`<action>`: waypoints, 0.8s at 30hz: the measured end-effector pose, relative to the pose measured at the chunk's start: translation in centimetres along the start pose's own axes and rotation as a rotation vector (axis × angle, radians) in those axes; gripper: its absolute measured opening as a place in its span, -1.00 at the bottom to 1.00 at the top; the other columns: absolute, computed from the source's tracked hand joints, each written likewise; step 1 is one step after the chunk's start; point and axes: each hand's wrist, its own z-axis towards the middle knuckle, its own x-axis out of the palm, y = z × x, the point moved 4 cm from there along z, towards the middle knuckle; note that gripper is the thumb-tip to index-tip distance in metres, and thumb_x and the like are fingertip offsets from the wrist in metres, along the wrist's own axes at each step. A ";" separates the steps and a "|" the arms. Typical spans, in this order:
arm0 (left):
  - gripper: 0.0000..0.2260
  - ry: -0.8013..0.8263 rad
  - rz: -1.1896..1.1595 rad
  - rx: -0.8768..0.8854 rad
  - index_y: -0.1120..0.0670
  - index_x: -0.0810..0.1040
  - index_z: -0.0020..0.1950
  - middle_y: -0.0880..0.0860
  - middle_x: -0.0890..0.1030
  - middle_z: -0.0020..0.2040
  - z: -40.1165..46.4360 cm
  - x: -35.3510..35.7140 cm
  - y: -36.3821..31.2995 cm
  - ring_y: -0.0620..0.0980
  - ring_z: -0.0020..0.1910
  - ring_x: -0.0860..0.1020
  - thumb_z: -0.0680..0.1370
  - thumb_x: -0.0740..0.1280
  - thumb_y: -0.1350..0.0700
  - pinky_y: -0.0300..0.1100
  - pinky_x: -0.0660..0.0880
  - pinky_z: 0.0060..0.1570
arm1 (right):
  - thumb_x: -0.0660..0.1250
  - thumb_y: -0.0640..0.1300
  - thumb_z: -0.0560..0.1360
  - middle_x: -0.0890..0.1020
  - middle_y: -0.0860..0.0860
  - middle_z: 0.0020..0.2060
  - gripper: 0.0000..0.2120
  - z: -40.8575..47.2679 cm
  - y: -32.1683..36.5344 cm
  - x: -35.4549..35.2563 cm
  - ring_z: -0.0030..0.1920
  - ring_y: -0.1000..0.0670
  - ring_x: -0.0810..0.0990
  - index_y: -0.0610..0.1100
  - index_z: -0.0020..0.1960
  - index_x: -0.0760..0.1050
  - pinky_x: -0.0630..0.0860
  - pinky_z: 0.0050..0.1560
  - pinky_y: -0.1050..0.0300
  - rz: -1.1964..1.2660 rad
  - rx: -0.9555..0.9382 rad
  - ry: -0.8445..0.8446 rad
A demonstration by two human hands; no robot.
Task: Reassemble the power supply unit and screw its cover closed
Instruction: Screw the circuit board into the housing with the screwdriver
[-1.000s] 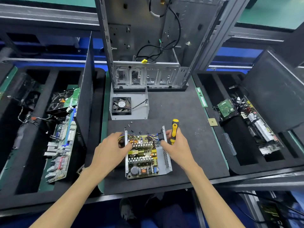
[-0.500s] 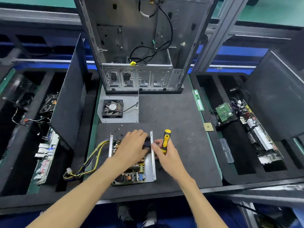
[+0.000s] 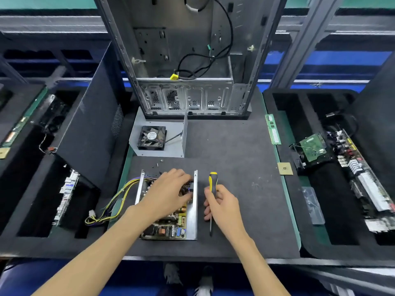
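Note:
The open power supply unit (image 3: 191,218) lies on the dark mat near the front edge, its circuit board exposed between two upright metal side walls. My left hand (image 3: 165,194) reaches inside it, fingers curled on a black connector by the right wall. My right hand (image 3: 222,205) grips a yellow and black screwdriver (image 3: 212,182) just right of the unit, tip pointing toward me. The grey cover with its fan (image 3: 152,137) lies behind the unit. A few small screws (image 3: 157,165) are scattered between them. A yellow wire bundle (image 3: 111,205) trails off the unit's left side.
An empty computer case (image 3: 188,60) stands at the back centre. A dark side panel (image 3: 92,129) leans at the left. Foam trays left and right hold circuit boards (image 3: 314,147). A RAM stick (image 3: 273,129) and a CPU chip (image 3: 285,168) lie right of the mat.
My left hand moved from the unit's left wall into its inside, over the board. My right hand drew away from the unit with the screwdriver. The view shifted, the wire bundle now showing.

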 end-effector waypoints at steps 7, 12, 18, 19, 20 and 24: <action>-0.62 -0.062 -0.274 -0.057 -0.03 0.48 0.41 -0.11 0.53 0.23 -0.6 -1.9 -0.4 -0.15 0.26 0.44 0.59 0.38 0.10 -0.25 0.37 0.28 | 0.39 0.14 0.56 0.45 0.10 -0.45 -0.82 1.3 2.7 -2.3 -0.39 0.03 0.51 0.11 -0.11 0.45 0.50 -0.35 0.03 -0.481 -0.176 -0.248; -0.75 -0.103 -0.417 -0.144 -0.04 0.58 0.26 -0.14 0.58 0.09 0.0 -3.1 0.0 -0.23 0.11 0.54 0.61 0.35 0.18 -0.28 0.43 0.20 | 0.37 0.25 0.53 0.63 0.16 -0.21 -0.70 2.9 3.3 -2.2 -0.12 -0.01 0.62 0.12 0.10 0.39 0.46 -0.16 0.04 -0.735 -0.100 -0.264; -0.77 -0.114 -0.503 -0.138 -0.07 0.61 0.14 -0.20 0.62 0.02 1.5 -3.4 0.7 -0.27 0.02 0.56 0.60 0.34 0.23 -0.22 0.51 0.14 | 0.36 0.31 0.51 0.60 0.11 -0.04 -0.60 2.5 2.9 -1.8 -0.01 -0.05 0.65 0.08 0.17 0.41 0.49 -0.06 0.03 -0.806 -0.062 -0.263; -0.78 -0.111 -0.510 -0.118 -0.09 0.61 0.12 -0.23 0.61 0.01 1.9 -3.5 0.5 -0.29 0.01 0.56 0.60 0.34 0.22 -0.24 0.51 0.12 | 0.36 0.30 0.52 0.59 0.11 -0.03 -0.61 2.4 2.9 -1.8 -0.01 -0.05 0.65 0.07 0.17 0.42 0.50 -0.06 0.03 -0.809 -0.057 -0.260; -0.79 -0.107 -0.518 -0.099 -0.09 0.61 0.10 -0.23 0.61 0.01 2.4 -3.5 0.2 -0.30 0.00 0.56 0.60 0.34 0.22 -0.25 0.51 0.10 | 0.36 0.30 0.52 0.59 0.11 -0.02 -0.61 2.2 3.0 -1.8 0.00 -0.05 0.64 0.07 0.17 0.42 0.50 -0.05 0.03 -0.818 -0.051 -0.253; -0.84 -0.039 -0.449 -0.048 -0.06 0.57 0.19 -0.10 0.58 0.05 4.0 -2.8 -1.2 -0.19 0.05 0.55 0.62 0.35 0.09 -0.16 0.51 0.15 | 0.35 0.32 0.52 0.58 0.09 0.02 -0.57 1.9 3.4 -1.7 0.02 -0.06 0.63 0.05 0.20 0.43 0.50 -0.02 0.01 -0.822 -0.021 -0.228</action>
